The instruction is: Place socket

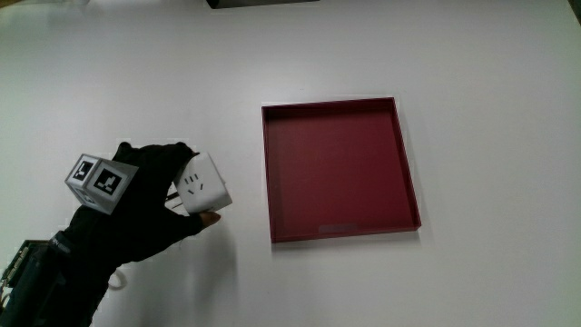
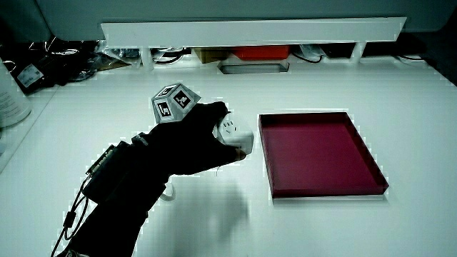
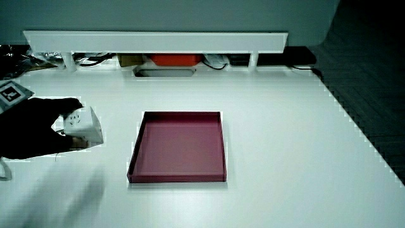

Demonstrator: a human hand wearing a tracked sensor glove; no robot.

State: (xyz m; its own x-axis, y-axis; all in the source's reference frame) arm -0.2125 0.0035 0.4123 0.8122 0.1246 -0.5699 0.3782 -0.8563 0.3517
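Observation:
The hand (image 1: 150, 204) in its black glove carries a patterned cube (image 1: 98, 180) on its back and grips a white cube-shaped socket (image 1: 203, 183). Its fingers are curled round the socket, holding it above the white table beside the dark red tray (image 1: 406, 168). The tray is shallow, square and holds nothing. In both side views the socket (image 2: 234, 133) (image 3: 83, 125) shows its plug holes, with the hand (image 2: 182, 146) (image 3: 35, 126) closed on it a short way from the tray (image 2: 373, 165) (image 3: 223, 147).
A low white partition (image 2: 250, 31) (image 3: 155, 42) runs along the table's edge farthest from the person, with cables and an orange-red object under it. A thin white cable (image 1: 116, 282) lies on the table by the forearm.

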